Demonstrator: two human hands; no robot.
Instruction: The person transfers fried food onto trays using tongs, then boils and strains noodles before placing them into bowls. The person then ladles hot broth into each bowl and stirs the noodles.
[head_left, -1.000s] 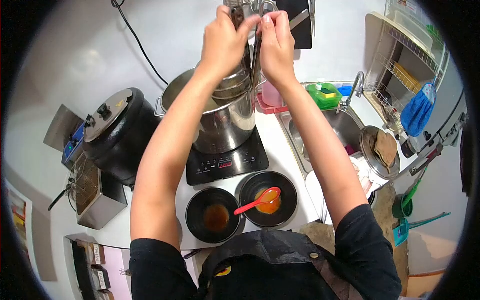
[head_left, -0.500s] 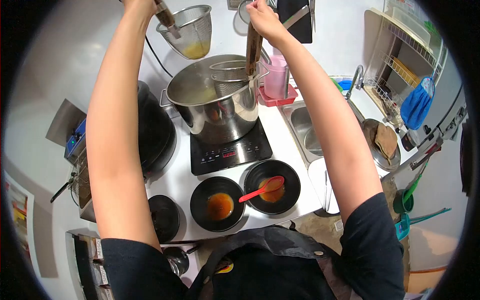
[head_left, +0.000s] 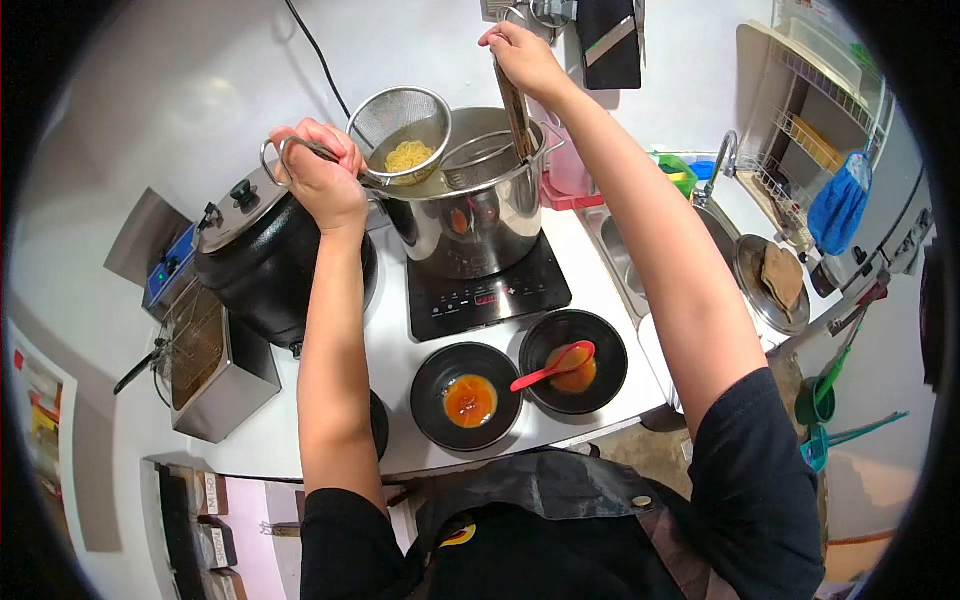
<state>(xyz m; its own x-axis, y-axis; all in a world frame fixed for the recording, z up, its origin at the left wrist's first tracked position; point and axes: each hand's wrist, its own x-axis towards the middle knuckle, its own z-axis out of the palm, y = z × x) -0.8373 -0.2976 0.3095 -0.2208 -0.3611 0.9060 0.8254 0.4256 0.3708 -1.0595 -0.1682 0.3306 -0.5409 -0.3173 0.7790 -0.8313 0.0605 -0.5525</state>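
"Yellow noodles (head_left: 409,157), where?"
"In the strainer (head_left: 385,113) gripped by the left hand (head_left: 328,178), over the steel pot (head_left: 465,228)."
"And the right hand (head_left: 527,62)?"
"Clasping the handle (head_left: 513,108) of a second strainer (head_left: 476,163), set in the pot."

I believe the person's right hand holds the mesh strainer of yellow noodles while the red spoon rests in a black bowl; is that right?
Not quite: the head view shows the left hand holding the mesh strainer of yellow noodles; the red spoon does rest in a black bowl.
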